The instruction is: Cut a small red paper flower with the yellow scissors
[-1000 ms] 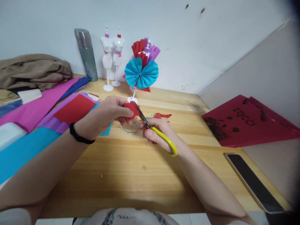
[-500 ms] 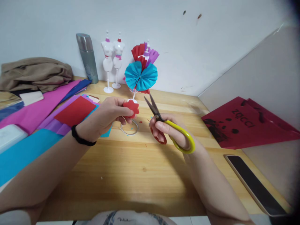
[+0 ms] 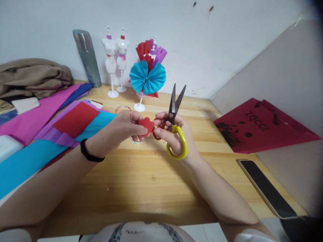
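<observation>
Between its thumb and fingers, my left hand (image 3: 124,127) pinches a small red paper flower (image 3: 146,125) with scalloped edges. My right hand (image 3: 174,134) is close beside it on the right, fingers through the handles of a pair of scissors (image 3: 172,114) with one yellow and one red handle. The dark blades stand apart and point up, away from the flower. My right fingertips are near the flower's right edge; whether they touch it I cannot tell. Behind the hands, a white mannequin stand (image 3: 139,107) bears a blue pleated paper piece (image 3: 147,77) with red and purple fans above.
Two white mannequins (image 3: 110,64) and a grey-green bottle (image 3: 88,58) stand at the back. Coloured papers (image 3: 77,117) and brown cloth (image 3: 35,75) lie at left. A red bag (image 3: 264,126) and a phone (image 3: 267,188) are at right. Rings lie behind my left hand.
My right hand has moved in toward the red flower, and the scissors have turned so the blades point upward. The left hand has moved slightly right with the flower. The view has shifted a little.
</observation>
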A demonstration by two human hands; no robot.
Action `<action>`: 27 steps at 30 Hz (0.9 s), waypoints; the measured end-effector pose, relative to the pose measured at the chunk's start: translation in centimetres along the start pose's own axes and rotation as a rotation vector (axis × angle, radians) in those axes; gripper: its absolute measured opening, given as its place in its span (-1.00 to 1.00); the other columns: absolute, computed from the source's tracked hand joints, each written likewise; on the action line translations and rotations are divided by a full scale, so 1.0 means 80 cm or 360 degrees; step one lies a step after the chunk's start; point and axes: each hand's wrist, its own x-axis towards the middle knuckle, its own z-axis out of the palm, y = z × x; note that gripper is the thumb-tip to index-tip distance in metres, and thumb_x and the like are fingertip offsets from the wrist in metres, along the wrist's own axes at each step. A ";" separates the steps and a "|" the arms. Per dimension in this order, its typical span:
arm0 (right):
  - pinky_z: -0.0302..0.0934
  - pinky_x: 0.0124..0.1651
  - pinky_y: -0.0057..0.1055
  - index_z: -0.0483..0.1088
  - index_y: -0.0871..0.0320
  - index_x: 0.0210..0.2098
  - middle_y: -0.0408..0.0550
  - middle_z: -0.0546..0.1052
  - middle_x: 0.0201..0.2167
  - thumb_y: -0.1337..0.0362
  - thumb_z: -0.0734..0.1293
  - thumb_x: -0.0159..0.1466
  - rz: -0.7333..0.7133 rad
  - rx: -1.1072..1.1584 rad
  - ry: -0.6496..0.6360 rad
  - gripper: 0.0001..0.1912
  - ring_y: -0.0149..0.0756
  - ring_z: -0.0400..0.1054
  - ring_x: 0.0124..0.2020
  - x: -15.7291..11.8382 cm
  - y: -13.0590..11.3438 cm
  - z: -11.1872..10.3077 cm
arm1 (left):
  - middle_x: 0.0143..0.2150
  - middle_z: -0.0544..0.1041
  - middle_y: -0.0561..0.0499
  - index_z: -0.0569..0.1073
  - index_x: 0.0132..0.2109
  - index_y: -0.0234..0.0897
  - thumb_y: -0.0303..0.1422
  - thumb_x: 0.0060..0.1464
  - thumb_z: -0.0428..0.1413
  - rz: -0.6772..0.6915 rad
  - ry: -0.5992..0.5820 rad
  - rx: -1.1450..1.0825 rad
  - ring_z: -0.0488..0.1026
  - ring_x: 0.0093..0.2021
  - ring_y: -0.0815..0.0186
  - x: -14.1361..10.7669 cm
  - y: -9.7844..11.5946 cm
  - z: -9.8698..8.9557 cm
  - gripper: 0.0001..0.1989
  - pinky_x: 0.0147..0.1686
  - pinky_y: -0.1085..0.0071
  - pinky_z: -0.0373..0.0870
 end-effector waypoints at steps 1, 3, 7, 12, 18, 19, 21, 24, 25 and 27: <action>0.36 -0.39 -0.40 0.49 0.06 -0.15 -0.21 0.59 -0.42 0.18 0.68 0.02 0.0009 0.0011 -0.0010 -0.53 -0.43 0.41 -0.52 0.000 0.001 0.000 | -0.67 0.49 0.07 0.51 -0.59 -0.32 -0.46 -0.26 0.23 -0.0011 -0.0001 0.0023 0.38 -0.63 0.46 0.000 0.001 0.001 -0.95 -0.60 0.58 0.29; 0.32 -0.42 -0.43 0.49 0.08 -0.17 -0.25 0.54 -0.48 0.19 0.68 0.02 0.0018 -0.0002 -0.0012 -0.54 -0.45 0.37 -0.55 0.001 0.001 0.001 | -0.68 0.48 0.08 0.51 -0.59 -0.32 -0.49 -0.24 0.22 -0.0035 -0.0011 0.0058 0.38 -0.63 0.46 0.000 0.001 0.003 -0.94 -0.60 0.58 0.29; 0.26 -0.46 -0.44 0.49 0.09 -0.18 -0.25 0.52 -0.50 0.19 0.66 0.03 0.0046 -0.0052 -0.0009 -0.57 -0.46 0.32 -0.57 0.002 0.000 0.001 | -0.67 0.48 0.08 0.52 -0.59 -0.32 -0.52 -0.21 0.21 -0.0044 -0.0018 0.0065 0.39 -0.62 0.46 0.003 -0.003 0.003 -0.92 -0.60 0.59 0.30; 0.22 -0.47 -0.45 0.50 0.10 -0.19 -0.26 0.52 -0.51 0.23 0.64 0.03 0.0033 -0.0033 -0.0022 -0.60 -0.47 0.31 -0.57 0.002 -0.001 0.001 | -0.67 0.49 0.08 0.52 -0.59 -0.32 -0.53 -0.20 0.21 -0.0059 -0.0017 0.0061 0.40 -0.62 0.46 0.007 -0.007 0.002 -0.90 -0.60 0.59 0.31; 0.19 -0.48 -0.43 0.48 0.09 -0.17 -0.27 0.50 -0.52 0.26 0.59 0.05 0.0032 -0.0083 -0.0021 -0.62 -0.46 0.29 -0.58 0.002 -0.004 0.001 | -0.66 0.51 0.07 0.52 -0.58 -0.32 -0.51 -0.21 0.21 -0.0043 -0.0021 0.0043 0.39 -0.63 0.46 0.008 -0.007 0.000 -0.92 -0.59 0.59 0.31; 0.18 -0.48 -0.43 0.47 0.09 -0.17 -0.27 0.49 -0.53 0.26 0.58 0.06 0.0023 -0.0107 -0.0006 -0.64 -0.45 0.29 -0.58 0.003 -0.005 0.000 | -0.66 0.50 0.07 0.52 -0.58 -0.32 -0.51 -0.21 0.21 -0.0041 -0.0027 0.0035 0.39 -0.63 0.47 0.008 -0.007 0.000 -0.93 -0.59 0.59 0.30; 0.17 -0.49 -0.43 0.47 0.09 -0.17 -0.26 0.48 -0.53 0.23 0.54 0.07 -0.0007 -0.0187 0.0048 -0.66 -0.44 0.28 -0.58 0.005 -0.007 -0.004 | -0.67 0.49 0.07 0.52 -0.58 -0.33 -0.49 -0.21 0.22 -0.0042 -0.0045 0.0019 0.39 -0.63 0.47 0.008 -0.006 -0.002 -0.93 -0.60 0.59 0.28; 0.19 -0.48 -0.40 0.48 0.10 -0.18 -0.23 0.49 -0.51 0.20 0.48 0.08 -0.0014 -0.0465 0.0185 -0.69 -0.40 0.30 -0.57 0.014 -0.009 -0.020 | -0.65 0.51 0.05 0.54 -0.56 -0.33 -0.45 -0.22 0.23 -0.0044 -0.0073 -0.0011 0.40 -0.62 0.46 0.008 -0.008 -0.004 -0.95 -0.59 0.58 0.28; 0.20 -0.48 -0.39 0.49 0.10 -0.20 -0.22 0.47 -0.53 0.19 0.44 0.08 0.0020 -0.0610 0.0242 -0.72 -0.36 0.33 -0.57 0.017 -0.009 -0.028 | -0.64 0.52 0.05 0.55 -0.55 -0.32 -0.44 -0.22 0.23 -0.0049 -0.0078 -0.0017 0.41 -0.61 0.45 0.009 -0.010 -0.005 -0.96 -0.59 0.58 0.28; 0.27 -0.40 -0.34 0.52 0.11 -0.17 -0.08 0.60 -0.39 0.26 0.37 0.07 0.0078 -0.0992 0.0281 -0.70 -0.21 0.48 -0.41 0.026 -0.009 -0.044 | -0.63 0.53 0.04 0.54 -0.55 -0.32 -0.43 -0.23 0.22 -0.0062 -0.0083 -0.0033 0.42 -0.61 0.44 0.009 -0.012 -0.005 -0.96 -0.59 0.57 0.29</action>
